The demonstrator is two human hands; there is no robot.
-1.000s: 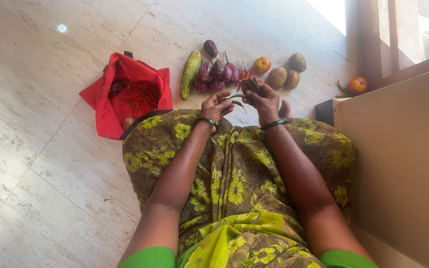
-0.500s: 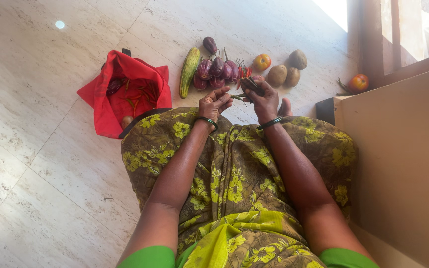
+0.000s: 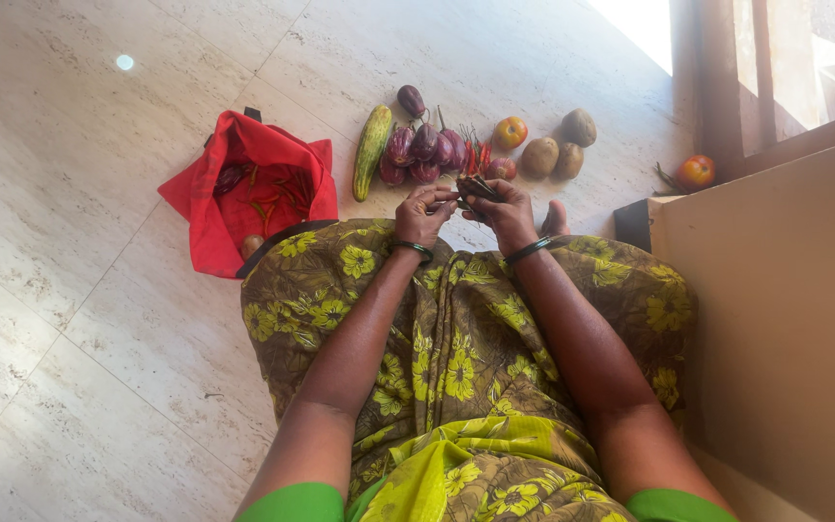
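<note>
Chillies (image 3: 476, 186) between hands | left hand (image 3: 424, 215) pinching | right hand (image 3: 509, 217) gripping bunch

bare pale stone-tile floor (image 3: 99, 319) lies open to the left and beyond the row. ahead of the hands a close row blocks the way: long green cucumber (image 3: 372, 152), cluster of purple aubergines (image 3: 422, 150), red-yellow tomato (image 3: 510, 131), brown potatoes (image 3: 558, 150). red cloth bag (image 3: 248, 188) stands front-left. beige wall panel (image 3: 785, 319) closes the right side.
</note>
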